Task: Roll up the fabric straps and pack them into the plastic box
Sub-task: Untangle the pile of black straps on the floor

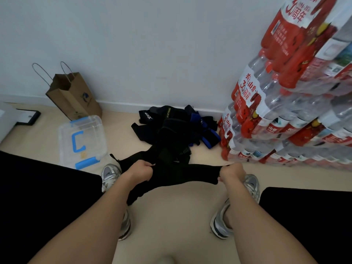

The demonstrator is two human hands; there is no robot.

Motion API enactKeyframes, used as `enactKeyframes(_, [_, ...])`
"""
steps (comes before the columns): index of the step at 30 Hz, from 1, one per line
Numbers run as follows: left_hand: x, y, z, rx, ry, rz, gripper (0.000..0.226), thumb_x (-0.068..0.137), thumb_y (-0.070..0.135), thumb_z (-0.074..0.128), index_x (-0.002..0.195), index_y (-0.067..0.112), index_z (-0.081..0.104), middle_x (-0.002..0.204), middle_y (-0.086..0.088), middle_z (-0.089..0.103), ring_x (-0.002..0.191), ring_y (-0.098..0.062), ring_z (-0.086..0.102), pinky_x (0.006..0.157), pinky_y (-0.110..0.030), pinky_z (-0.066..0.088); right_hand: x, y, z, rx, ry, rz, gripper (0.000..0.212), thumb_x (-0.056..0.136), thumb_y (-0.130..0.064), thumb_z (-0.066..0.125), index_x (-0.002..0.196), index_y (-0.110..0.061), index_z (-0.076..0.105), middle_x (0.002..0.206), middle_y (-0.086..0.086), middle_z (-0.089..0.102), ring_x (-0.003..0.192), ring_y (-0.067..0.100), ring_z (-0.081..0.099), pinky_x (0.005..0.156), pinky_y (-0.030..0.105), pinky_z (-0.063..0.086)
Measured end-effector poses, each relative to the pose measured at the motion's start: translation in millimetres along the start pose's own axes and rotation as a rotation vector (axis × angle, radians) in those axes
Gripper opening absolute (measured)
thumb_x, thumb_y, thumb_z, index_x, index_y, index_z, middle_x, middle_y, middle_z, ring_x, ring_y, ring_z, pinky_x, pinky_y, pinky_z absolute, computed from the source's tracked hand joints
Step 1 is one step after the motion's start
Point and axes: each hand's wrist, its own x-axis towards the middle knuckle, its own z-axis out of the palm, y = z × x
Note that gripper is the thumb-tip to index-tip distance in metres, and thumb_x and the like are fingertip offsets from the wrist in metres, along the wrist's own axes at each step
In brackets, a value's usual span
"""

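Head view: my left hand [142, 171] is curled tight round a black strap [182, 176]. My right hand [233, 173] pinches its far end, so the strap runs stretched flat from one fist to the other. A loose tail drops below the left hand. The strap is up off the floor [171, 216], just ahead of my shoes [111, 173]. Behind it the pile [177, 128] of black and blue straps lies tangled by the wall. The held strap overlaps the pile's near edge, and I can't tell if they touch. The box [95, 134], clear with its blue handle facing up, sits on the floor left of the pile, apart from both hands. A paper bag [74, 96] stands behind it. Bottle packs [276, 111] are stacked on the right.
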Motion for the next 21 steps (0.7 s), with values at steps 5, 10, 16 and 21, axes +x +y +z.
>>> enactKeyframes(5, [2.2, -7.0, 7.3, 0.231, -0.155, 0.067, 0.024, 0.091, 0.009, 0.055, 0.083, 0.023, 0.073, 0.079, 0.001, 0.07, 0.075, -0.015, 0.068, 0.06, -0.022, 0.048, -11.4, -2.0, 11.2, -0.094, -0.338, -0.125, 0.017, 0.101, 0.0, 0.057, 0.108, -0.013, 0.066, 0.117, 0.02, 0.061, 0.082, 0.046, 0.074, 0.061, 0.055, 0.067])
enactKeyframes(10, [7.5, -22.2, 24.8, 0.562, -0.092, 0.04, 0.051, 0.097, 0.002, 0.056, 0.141, 0.027, 0.059, 0.135, -0.003, 0.06, 0.121, -0.025, 0.064, 0.088, -0.029, 0.05, -9.1, 7.7, 25.4, -0.538, -0.166, -0.258, 0.041, 0.101, -0.012, 0.062, 0.141, -0.009, 0.053, 0.14, 0.022, 0.049, 0.116, 0.04, 0.062, 0.087, 0.046, 0.06])
enactKeyframes(16, [34.4, 4.8, 22.8, 0.353, 0.246, 0.084, 0.038, 0.097, 0.011, 0.056, 0.133, 0.02, 0.064, 0.13, -0.008, 0.062, 0.115, -0.031, 0.064, 0.087, -0.04, 0.053, -11.5, -23.6, 40.8, -0.521, -0.143, -0.44, 0.033, 0.102, -0.016, 0.061, 0.134, -0.013, 0.065, 0.133, 0.015, 0.063, 0.115, 0.035, 0.066, 0.085, 0.038, 0.054])
enactKeyframes(21, [81.9, 63.7, -1.2, 0.065, 0.4, 0.275, 0.031, 0.098, 0.012, 0.059, 0.128, 0.015, 0.067, 0.124, -0.007, 0.059, 0.106, -0.021, 0.063, 0.096, -0.032, 0.052, -6.6, -89.8, 65.3, -0.213, -0.163, -0.638, 0.026, 0.103, -0.017, 0.062, 0.129, -0.017, 0.066, 0.128, 0.011, 0.066, 0.111, 0.029, 0.066, 0.091, 0.04, 0.057])
